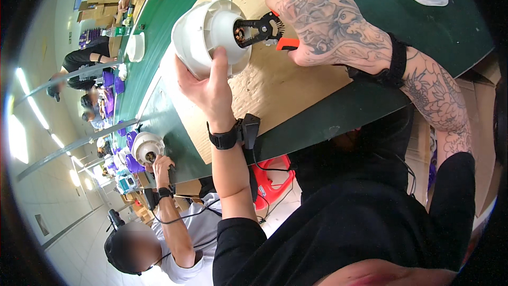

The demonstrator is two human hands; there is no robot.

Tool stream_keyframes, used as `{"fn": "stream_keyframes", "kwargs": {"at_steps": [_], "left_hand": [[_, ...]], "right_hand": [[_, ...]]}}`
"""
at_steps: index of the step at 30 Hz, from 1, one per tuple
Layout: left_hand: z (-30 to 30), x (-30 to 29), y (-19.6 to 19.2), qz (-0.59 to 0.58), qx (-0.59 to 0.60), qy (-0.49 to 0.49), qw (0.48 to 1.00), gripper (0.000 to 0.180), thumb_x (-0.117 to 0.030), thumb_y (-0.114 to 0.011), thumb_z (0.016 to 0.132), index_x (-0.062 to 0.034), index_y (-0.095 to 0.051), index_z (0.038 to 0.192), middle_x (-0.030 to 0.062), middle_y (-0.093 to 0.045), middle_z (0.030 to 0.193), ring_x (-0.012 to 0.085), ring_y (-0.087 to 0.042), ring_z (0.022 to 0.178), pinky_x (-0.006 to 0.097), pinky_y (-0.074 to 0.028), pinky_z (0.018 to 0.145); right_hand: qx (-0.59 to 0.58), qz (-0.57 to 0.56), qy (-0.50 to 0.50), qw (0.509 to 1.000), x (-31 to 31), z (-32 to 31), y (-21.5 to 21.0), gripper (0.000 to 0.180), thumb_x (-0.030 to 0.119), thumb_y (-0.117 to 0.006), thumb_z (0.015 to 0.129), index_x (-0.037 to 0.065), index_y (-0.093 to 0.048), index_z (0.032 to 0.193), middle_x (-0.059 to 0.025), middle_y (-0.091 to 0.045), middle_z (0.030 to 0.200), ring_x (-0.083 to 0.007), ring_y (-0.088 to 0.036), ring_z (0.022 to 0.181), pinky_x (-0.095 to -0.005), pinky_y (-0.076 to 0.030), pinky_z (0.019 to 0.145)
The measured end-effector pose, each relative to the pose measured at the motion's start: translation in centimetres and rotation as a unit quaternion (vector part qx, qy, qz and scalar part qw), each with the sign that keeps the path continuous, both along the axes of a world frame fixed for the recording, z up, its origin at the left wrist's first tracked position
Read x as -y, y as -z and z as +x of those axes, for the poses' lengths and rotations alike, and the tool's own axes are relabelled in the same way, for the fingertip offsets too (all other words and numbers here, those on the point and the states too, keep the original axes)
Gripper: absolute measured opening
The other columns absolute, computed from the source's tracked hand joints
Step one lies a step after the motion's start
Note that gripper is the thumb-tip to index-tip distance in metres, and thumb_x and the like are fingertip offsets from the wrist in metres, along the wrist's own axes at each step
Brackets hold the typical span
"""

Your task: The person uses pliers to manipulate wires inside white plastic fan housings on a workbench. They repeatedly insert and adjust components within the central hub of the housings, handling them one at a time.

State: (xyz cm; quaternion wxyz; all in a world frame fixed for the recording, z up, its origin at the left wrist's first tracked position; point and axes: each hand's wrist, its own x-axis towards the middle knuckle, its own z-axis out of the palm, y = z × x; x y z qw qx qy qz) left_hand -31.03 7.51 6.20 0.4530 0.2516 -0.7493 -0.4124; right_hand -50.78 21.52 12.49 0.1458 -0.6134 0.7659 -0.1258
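Brown cardboard [296, 95] beneath, left hand [207, 89] cupped round white housing [200, 34], right hand [329, 25], knuckles up, curled around orange-handled pliers [264, 29]

Ceiling tubes [18, 139] glare L, edges dk & warped.

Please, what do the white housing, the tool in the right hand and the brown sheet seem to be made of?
White housing: probably moulded plastic, smooth and slightly glossy, with thin ribs at its rim. Tool: likely black-finished metal, by its thin toothed parts; smooth orange grips could be plastic or rubber. Brown sheet: probably cardboard, matte and dented.
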Motion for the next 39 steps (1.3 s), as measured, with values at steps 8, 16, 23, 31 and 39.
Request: {"fn": "stream_keyframes", "kwargs": {"at_steps": [8,16,23,31,39], "left_hand": [[-0.3,-0.6,0.0,0.003,-0.025,-0.011,1.000,0.049,-0.006,-0.077,0.083,0.0052,-0.059,0.127,0.0105,-0.069,0.113,0.0164,-0.065,0.102,0.032,-0.052,0.092],[-0.4,-1.4,-0.2,-0.046,0.031,-0.018,0.998,0.050,-0.006,-0.076,0.086,0.0055,-0.058,0.131,0.0123,-0.067,0.118,0.0185,-0.065,0.107,0.032,-0.050,0.096],[0.5,-1.0,1.2,-0.076,0.012,-0.035,0.996,0.055,-0.007,-0.080,0.081,0.0072,-0.059,0.130,0.0138,-0.069,0.115,0.0200,-0.066,0.104,0.036,-0.053,0.093],[0.7,-0.7,1.8,-0.129,0.007,-0.018,0.991,0.053,-0.008,-0.080,0.085,0.0073,-0.057,0.130,0.0154,-0.066,0.121,0.0221,-0.066,0.106,0.036,-0.054,0.094],[0.2,-0.9,1.7,-0.111,0.017,-0.040,0.993,0.055,-0.007,-0.081,0.084,0.0081,-0.056,0.131,0.0156,-0.067,0.119,0.0217,-0.066,0.105,0.037,-0.054,0.093]], "right_hand": [[-0.043,-0.305,-0.009,0.951,0.1,-0.4,8.1,0.053,0.019,-0.077,0.055,0.001,-0.060,0.102,-0.0164,-0.068,0.080,-0.0358,-0.069,0.083,-0.0416,-0.051,0.081],[0.000,-0.202,-0.009,0.979,-0.2,-0.6,7.1,0.051,0.020,-0.075,0.058,-0.002,-0.059,0.100,-0.0203,-0.068,0.080,-0.0380,-0.069,0.085,-0.0445,-0.053,0.082],[0.051,-0.148,-0.034,0.987,0.1,-0.2,7.6,0.046,0.028,-0.074,0.057,0.001,-0.067,0.093,-0.0219,-0.068,0.089,-0.0409,-0.067,0.088,-0.0480,-0.052,0.079],[0.038,-0.225,-0.032,0.973,0.4,-0.2,9.5,0.042,0.026,-0.073,0.053,0.000,-0.070,0.086,-0.0204,-0.069,0.078,-0.0400,-0.070,0.081,-0.0473,-0.054,0.074],[0.042,-0.250,-0.051,0.966,0.6,-0.8,10.4,0.042,0.027,-0.073,0.052,0.001,-0.066,0.085,-0.0191,-0.068,0.078,-0.0375,-0.070,0.080,-0.0455,-0.053,0.071]]}}
